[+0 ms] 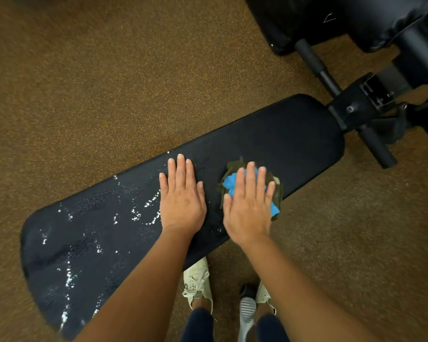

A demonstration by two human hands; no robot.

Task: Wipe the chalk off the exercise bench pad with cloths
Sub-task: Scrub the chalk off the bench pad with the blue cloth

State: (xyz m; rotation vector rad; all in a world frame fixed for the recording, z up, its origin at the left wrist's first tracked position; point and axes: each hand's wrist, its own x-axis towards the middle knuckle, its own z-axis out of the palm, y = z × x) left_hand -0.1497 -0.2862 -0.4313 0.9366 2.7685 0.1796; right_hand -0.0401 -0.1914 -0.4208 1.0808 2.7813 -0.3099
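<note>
A long black bench pad (282, 134) runs from lower left to upper right. White chalk streaks (143, 213) cover its left half; the right half looks dark and plain. My left hand (182, 193) lies flat on the pad's middle, fingers together, with nothing under it. My right hand (248, 203) presses flat on a bunched blue cloth (229, 183) that sits on a dark green cloth (232, 166), near the pad's front edge.
The bench's black metal frame and crossbar (363, 112) join the pad at the right. More black padded equipment (331, 18) fills the top right. Speckled brown floor (84, 70) surrounds the bench. My shoes (197, 282) and a grey object (246, 314) are below.
</note>
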